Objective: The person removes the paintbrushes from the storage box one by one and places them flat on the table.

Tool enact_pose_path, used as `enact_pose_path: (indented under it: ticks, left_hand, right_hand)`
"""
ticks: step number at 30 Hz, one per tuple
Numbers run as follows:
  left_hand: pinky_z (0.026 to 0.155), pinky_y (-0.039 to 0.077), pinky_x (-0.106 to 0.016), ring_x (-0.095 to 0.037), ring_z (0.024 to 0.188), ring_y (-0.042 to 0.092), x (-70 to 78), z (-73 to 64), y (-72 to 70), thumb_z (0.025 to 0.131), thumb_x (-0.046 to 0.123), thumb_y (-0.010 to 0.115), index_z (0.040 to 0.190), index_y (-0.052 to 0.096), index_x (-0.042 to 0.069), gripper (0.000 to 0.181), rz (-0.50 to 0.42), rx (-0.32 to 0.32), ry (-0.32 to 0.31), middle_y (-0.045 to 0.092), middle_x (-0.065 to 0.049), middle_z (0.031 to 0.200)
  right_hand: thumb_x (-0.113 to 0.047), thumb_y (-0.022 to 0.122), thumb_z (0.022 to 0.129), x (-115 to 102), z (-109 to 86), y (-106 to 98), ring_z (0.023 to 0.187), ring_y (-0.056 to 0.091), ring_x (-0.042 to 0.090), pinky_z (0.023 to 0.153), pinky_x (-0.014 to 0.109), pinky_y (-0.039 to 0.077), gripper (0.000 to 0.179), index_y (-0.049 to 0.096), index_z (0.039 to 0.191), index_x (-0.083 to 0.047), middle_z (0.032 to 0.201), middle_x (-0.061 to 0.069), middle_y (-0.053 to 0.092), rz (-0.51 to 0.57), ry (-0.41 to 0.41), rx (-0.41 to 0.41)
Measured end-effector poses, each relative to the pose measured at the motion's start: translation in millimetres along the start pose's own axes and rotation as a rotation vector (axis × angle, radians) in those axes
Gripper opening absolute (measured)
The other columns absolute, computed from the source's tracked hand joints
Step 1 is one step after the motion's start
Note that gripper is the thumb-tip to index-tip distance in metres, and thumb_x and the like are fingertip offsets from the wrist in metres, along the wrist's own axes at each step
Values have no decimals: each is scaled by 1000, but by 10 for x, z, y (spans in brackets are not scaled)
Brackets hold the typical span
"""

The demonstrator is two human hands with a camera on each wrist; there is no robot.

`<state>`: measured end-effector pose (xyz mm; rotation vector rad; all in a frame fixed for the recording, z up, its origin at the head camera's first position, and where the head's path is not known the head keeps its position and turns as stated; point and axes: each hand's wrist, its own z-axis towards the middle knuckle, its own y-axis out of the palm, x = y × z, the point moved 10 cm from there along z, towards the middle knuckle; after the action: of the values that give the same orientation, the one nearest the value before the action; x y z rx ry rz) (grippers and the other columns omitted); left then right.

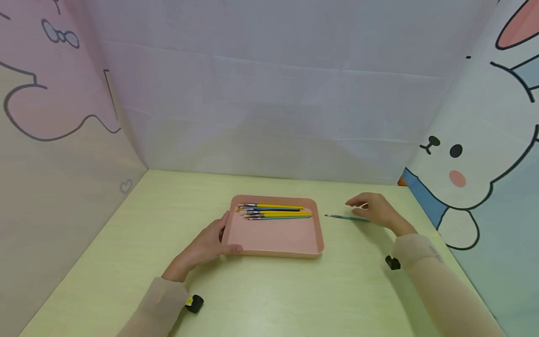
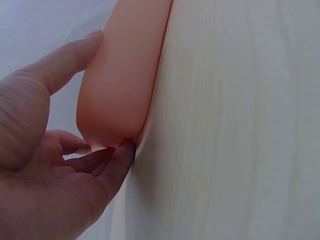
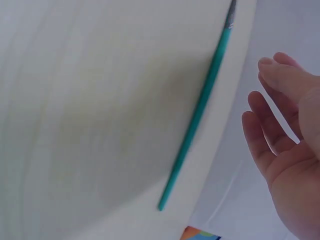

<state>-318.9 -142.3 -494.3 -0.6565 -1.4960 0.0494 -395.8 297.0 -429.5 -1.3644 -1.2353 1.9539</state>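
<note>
Paintbrushes (image 1: 290, 214) lie close together inside the pink tray (image 1: 273, 238), along its far side, while a single green paintbrush (image 1: 347, 217) rests on the table (image 1: 294, 295) just right of the tray, bristle end toward it. The left hand (image 1: 206, 243) grips the tray's near left corner, thumb on the rim and fingers bent round the wall; whether any fingertip is under the tray's base, I cannot tell. The right hand (image 1: 379, 210), right of the tray, hovers above the green paintbrush's handle end, fingers loosely curved and well parted from the thumb, holding nothing.

The green paintbrush looks thin and round, so a fingertip grazing it off-centre could roll it away from or against the tray. A pinch only at its tail would probably let the bristle end droop and snag on the tray's right wall. If the left hand lifted its corner, the tray could tilt and its loose paintbrushes slide rightward. Lying so tightly grouped, they could also scatter if knocked.
</note>
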Motion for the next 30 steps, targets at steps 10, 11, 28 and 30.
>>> enact_pose_path:
  ticks: [10, 11, 28, 30]
  left_hand:
    - [109, 45, -53, -30, 127, 56, -63, -55, 50, 87, 32, 91, 172, 11, 14, 119, -15, 4, 2, 45, -17, 155]
    - [110, 44, -53, -30, 128, 56, -71, -60, 54, 87, 33, 91, 172, 10, 14, 119, -14, 6, 0, 44, -17, 156]
    - [118, 38, -57, -32, 140, 50, 2, -65, 7, 85, 36, 92, 172, 8, 9, 123, 51, 34, -70, 35, -19, 167]
    - [117, 39, -57, -32, 139, 50, 31, -78, -10, 85, 37, 92, 172, 8, 9, 123, 52, 35, -76, 36, -19, 166]
  right_hand:
    - [-9, 77, 98, -595, 316, 73, 124, 64, 43, 103, 56, 54, 36, 73, 133, -3, 134, 15, 71, 86, -47, -27]
    - [-8, 78, 98, -671, 350, 97, 124, 64, 43, 103, 56, 54, 36, 73, 133, -4, 134, 15, 71, 100, -59, -30]
    - [-7, 76, 99, -1715, 784, 538, 117, 67, 32, 100, 46, 57, 32, 75, 130, -6, 129, 11, 73, 170, -176, -132]
    - [-8, 76, 99, -1788, 820, 582, 115, 68, 27, 98, 42, 59, 31, 76, 130, -7, 127, 8, 73, 167, -191, -141]
